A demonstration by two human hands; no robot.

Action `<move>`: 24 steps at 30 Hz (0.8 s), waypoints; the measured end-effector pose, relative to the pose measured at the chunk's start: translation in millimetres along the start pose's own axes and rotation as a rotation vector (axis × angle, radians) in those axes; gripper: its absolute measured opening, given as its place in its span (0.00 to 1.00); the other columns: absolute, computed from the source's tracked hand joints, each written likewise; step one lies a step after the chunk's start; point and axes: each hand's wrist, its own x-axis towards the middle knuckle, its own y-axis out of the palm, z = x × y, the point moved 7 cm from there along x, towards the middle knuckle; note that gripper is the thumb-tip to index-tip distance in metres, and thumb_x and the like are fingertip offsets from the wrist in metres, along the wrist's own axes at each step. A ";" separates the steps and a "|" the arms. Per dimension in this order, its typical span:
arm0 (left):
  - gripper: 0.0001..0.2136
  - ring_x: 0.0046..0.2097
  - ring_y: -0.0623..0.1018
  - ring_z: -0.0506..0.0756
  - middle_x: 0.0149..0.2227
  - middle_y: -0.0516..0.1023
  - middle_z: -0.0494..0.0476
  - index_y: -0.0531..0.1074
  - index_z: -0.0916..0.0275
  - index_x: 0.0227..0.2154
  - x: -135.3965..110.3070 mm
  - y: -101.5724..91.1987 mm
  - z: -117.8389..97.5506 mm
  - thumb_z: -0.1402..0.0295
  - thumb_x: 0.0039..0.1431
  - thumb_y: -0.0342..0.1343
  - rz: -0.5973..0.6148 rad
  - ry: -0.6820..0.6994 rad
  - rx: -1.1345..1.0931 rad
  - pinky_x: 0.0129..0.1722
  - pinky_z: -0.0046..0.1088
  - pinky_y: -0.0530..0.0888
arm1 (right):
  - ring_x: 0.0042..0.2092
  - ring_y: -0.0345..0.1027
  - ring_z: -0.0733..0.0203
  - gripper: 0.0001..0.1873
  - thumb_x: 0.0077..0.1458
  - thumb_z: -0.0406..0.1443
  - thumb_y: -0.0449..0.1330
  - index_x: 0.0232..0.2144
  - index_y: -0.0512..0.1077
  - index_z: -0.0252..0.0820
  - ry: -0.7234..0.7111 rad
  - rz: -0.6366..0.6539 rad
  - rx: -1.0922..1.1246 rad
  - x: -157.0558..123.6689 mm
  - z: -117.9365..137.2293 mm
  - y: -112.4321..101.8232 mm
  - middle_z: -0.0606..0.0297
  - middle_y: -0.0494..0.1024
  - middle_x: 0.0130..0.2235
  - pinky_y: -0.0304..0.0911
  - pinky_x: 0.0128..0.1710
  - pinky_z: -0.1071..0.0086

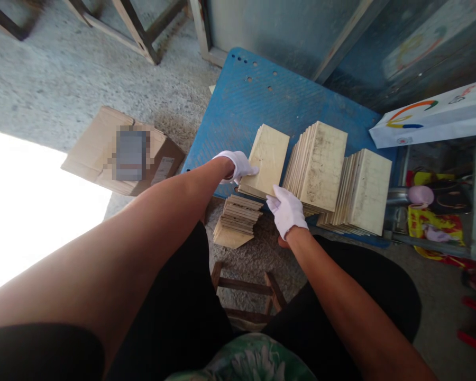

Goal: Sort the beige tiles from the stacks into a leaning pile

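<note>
1. Head view showed both hands in white gloves, reaching out over the person's knees to a blue platform (241,106).
2. The left hand (238,165) was curled against the left edge of a small stack (265,160) of pale wooden boards, fingers closed round that edge and gripping it.
3. The right hand (286,210) sat at the stack's near right corner, fingers bent and touching the lowest boards; whether it gripped or only steadied them could not be told.
4. The stack lay between the two hands, tilted, its near edge at the platform's rim.
5. Just right of the right hand stood a second, thicker stack (317,166), leaning; a third stack (363,191) leaned beyond that, touching it.
6. Below both hands, on the gravel floor, lay a loose pile (237,219) of thinner boards, fanned and uneven.
7. Nearer the person than the pile stood a low wooden stool (248,288).
8. Well left of the left hand a cardboard box (121,151) rested on the floor.
9. Far right of the right hand lay a long white carton (432,117) with coloured arcs printed on it.
</note>
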 end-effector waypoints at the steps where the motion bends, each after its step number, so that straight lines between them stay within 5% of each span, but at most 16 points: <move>1: 0.31 0.33 0.78 0.56 0.36 0.80 0.69 0.72 0.70 0.52 -2.1 0.1 1.0 0.48 0.61 0.40 0.007 -0.015 -0.079 0.33 0.27 0.71 | 0.36 0.72 0.65 0.13 0.46 0.38 0.64 0.35 0.70 0.42 0.013 0.021 0.056 -1.0 3.5 2.5 0.66 0.75 0.34 0.68 0.35 0.74; 7: 0.35 0.36 0.77 0.55 0.41 0.78 0.68 0.66 0.66 0.58 -7.4 -3.2 -21.3 0.44 0.61 0.37 -0.013 0.216 -0.175 0.35 0.29 0.71 | 0.51 0.71 0.62 0.20 0.58 0.50 0.55 0.47 0.68 0.45 -0.058 0.251 0.063 -7.5 27.3 21.8 0.58 0.73 0.52 0.71 0.46 0.68; 11: 0.34 0.36 0.77 0.55 0.38 0.78 0.68 0.68 0.68 0.56 -13.0 -3.5 -29.5 0.44 0.61 0.37 -0.022 0.205 -0.192 0.35 0.30 0.71 | 0.54 0.69 0.62 0.18 0.61 0.47 0.54 0.48 0.67 0.43 -0.033 0.250 0.150 -9.1 30.0 25.7 0.57 0.70 0.57 0.70 0.48 0.68; 20: 0.35 0.36 0.78 0.57 0.33 0.80 0.66 0.74 0.68 0.48 -24.1 1.5 -20.1 0.41 0.58 0.41 0.172 0.146 -0.225 0.37 0.31 0.72 | 0.43 0.75 0.62 0.12 0.52 0.30 0.60 0.41 0.72 0.38 -0.085 0.140 0.272 -18.6 47.7 21.3 0.61 0.79 0.41 0.73 0.45 0.68; 24: 0.34 0.37 0.78 0.57 0.39 0.79 0.72 0.73 0.73 0.47 -23.9 -14.5 -2.6 0.43 0.58 0.45 0.112 0.185 -0.377 0.39 0.30 0.72 | 0.41 0.76 0.57 0.12 0.48 0.30 0.62 0.38 0.74 0.37 -0.185 0.135 0.093 -31.7 58.8 4.1 0.60 0.80 0.39 0.74 0.44 0.62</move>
